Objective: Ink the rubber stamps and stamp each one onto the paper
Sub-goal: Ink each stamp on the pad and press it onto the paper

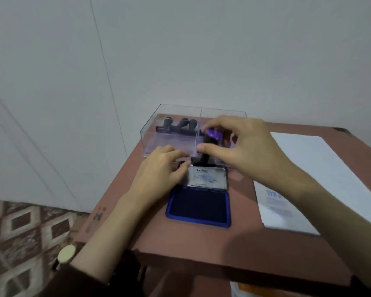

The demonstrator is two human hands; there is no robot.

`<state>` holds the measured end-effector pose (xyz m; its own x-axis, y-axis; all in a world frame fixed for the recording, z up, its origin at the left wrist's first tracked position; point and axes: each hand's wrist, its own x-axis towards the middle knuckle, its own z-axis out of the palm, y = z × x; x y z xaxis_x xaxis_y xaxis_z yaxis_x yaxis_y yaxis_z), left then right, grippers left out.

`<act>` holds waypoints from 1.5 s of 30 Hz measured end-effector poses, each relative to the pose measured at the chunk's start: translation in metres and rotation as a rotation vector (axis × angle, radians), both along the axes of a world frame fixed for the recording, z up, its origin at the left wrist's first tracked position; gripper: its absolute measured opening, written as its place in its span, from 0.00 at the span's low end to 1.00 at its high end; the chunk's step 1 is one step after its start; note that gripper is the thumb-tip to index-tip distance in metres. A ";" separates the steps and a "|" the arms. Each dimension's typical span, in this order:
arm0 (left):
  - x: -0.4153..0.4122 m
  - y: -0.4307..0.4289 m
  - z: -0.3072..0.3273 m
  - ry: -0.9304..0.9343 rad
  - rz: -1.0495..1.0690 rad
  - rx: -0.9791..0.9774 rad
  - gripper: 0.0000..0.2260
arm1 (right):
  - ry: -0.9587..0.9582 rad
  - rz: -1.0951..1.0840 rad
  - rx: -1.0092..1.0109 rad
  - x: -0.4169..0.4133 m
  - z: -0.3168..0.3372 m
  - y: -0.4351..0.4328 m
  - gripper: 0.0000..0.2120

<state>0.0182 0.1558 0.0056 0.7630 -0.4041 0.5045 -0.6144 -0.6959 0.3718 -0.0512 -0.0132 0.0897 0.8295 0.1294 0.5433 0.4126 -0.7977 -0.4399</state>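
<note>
Pinches stamp (208,146) upright in right hand (244,146), long axis vertical, over open lid (209,177). Rests left hand (161,168) flat on lid edge, just left of stamp. Places pad (198,207) below right hand, wristward; calls for short pull back, then straight down.

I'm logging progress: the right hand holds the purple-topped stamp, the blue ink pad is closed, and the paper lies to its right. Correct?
No: the head view shows the blue ink pad open, lid folded back. The right hand does hold the purple-topped stamp, and the paper lies to its right.
</note>
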 end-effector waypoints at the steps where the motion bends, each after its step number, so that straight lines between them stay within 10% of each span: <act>1: 0.001 0.000 -0.002 0.018 0.000 0.005 0.11 | 0.015 0.007 -0.006 -0.004 -0.006 0.001 0.11; 45: -0.001 -0.001 -0.003 0.080 -0.004 0.074 0.14 | 0.026 0.162 -0.165 -0.020 -0.059 0.019 0.08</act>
